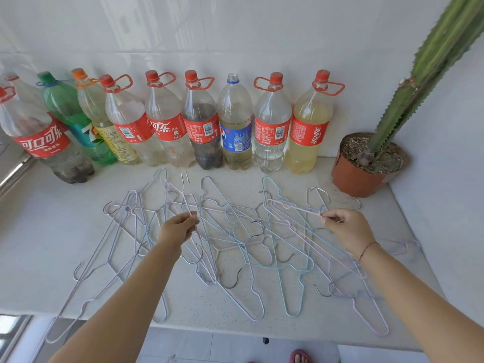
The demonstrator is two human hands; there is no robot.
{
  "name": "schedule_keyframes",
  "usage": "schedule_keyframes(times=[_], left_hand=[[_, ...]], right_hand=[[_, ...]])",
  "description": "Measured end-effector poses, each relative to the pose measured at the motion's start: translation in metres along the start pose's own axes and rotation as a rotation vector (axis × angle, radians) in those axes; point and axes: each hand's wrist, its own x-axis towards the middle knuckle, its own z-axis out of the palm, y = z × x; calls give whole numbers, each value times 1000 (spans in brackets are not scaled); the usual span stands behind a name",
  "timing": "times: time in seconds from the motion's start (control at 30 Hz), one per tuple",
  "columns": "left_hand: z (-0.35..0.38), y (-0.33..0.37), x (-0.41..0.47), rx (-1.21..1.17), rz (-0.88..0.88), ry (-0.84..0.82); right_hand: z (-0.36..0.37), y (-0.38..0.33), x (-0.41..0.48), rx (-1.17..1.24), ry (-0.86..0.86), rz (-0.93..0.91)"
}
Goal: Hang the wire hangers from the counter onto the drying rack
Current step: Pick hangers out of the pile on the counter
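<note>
Overlapping wire hangers (237,241) hard to tell apart, left hand (178,227) pinching one, right hand (347,227) pinching another, bottles (201,127), cactus (421,74) behind

Wearing a thin, dark cord bracelet (368,248) looped once around the right wrist, lying slantwise just behind the right hand (348,229). Showing the left forearm (136,297) and the right forearm (419,292) bare down to the picture's lower edge. Wearing a dark pink open-toed sandal (303,353) on one foot, toes peeking out at the bottom.
</note>
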Motion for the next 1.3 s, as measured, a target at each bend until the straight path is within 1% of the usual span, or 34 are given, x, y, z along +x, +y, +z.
schedule_keyframes(times=[0.2,0.33,0.63,0.8,0.9,1.07,1.3], left_hand=[[-8,14,-16,-87,54,-35],[-12,23,-25,-111,92,-73],[-10,33,-45,-87,133,-147],[5,31,-58,-58,135,-197],[14,29,-66,-40,139,-226],[25,29,-77,-17,155,-250],[30,25,-85,15,146,-267]], right_hand=[[-1,-5,-7,-86,54,-70],[-2,-6,-9,-94,105,-75],[-4,-13,-9,-73,185,-122],[-11,-16,-7,-60,148,-148],[-14,-14,-6,-83,134,-136],[-12,-4,-5,-180,170,-129],[-12,8,-3,-249,199,-32]])
